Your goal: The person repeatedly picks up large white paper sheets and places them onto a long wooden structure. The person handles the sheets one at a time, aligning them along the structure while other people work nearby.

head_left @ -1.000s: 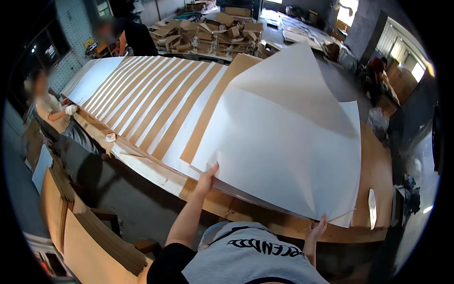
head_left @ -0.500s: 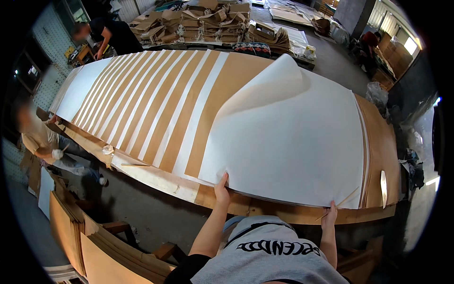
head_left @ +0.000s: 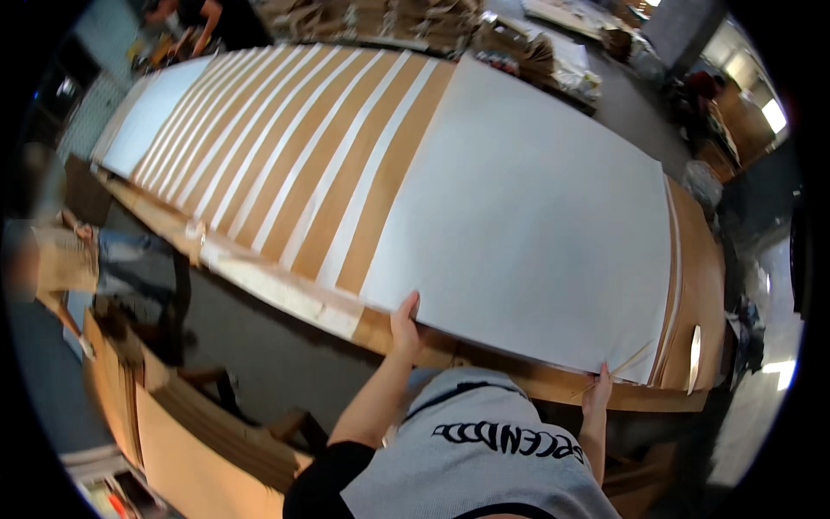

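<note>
A large white sheet (head_left: 536,233) lies flat over the right part of the long table. My left hand (head_left: 405,322) grips its near edge toward the left corner, thumb on top and fingers hidden underneath. Near the sheet's right front corner, my right hand (head_left: 597,387) pinches the same edge. A thin wooden stick (head_left: 634,356) is also held in that hand, slanting over the sheet. Left of the sheet, brown and white sheets (head_left: 346,182) overlap in a row of stripes. More brown sheets (head_left: 699,285) show past its right edge, with a pale narrow strip (head_left: 694,356) on them.
The table's wooden front edge (head_left: 510,368) runs before me. Stacked brown boards (head_left: 199,441) stand at the lower left, with a person in a tan top (head_left: 69,259) beside them. Another person in black (head_left: 229,22) bends at the far left end. Cardboard piles (head_left: 372,22) lie beyond the table.
The white sheet's curled far corner has come down flat. Both my hands keep their grip on its near edge. The person in tan has moved nearer the stacked boards. My view has shifted.
</note>
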The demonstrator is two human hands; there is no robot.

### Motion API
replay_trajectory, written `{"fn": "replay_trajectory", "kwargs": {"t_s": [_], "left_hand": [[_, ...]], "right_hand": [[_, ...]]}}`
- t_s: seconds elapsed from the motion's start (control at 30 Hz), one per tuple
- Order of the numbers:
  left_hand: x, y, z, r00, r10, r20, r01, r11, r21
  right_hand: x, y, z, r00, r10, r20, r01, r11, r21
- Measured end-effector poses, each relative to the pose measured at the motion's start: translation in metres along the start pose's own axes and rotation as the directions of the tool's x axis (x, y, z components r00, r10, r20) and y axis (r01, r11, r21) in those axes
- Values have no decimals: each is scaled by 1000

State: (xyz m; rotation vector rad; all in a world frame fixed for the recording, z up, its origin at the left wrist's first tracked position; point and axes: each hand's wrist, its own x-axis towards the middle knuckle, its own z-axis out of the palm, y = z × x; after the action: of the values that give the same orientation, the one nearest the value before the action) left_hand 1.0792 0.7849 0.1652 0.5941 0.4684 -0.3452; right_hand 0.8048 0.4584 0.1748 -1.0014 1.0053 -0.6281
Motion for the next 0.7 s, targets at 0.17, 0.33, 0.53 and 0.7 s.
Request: {"fn": "replay_trajectory", "kwargs": {"t_s": [0.17, 0.33, 0.53, 0.7], "left_hand": [[-14, 40, -3, 968, 248, -46, -212, 897, 388], [-7, 71, -26, 910, 400, -109, -218, 685, 695], [2, 71, -23, 899, 386, -207, -175, 750, 638], [5, 75, -22, 900, 350, -260, -122, 774, 621]], "right_hand": [[-11, -16, -1, 998, 37, -47, -41, 995, -88], [-1, -12, -4, 998, 50, -32, -53, 994, -98], [8, -2, -15, 1000, 10, -27, -13, 996, -87], [1, 1, -10, 999, 12, -40, -13, 999, -39]]}}
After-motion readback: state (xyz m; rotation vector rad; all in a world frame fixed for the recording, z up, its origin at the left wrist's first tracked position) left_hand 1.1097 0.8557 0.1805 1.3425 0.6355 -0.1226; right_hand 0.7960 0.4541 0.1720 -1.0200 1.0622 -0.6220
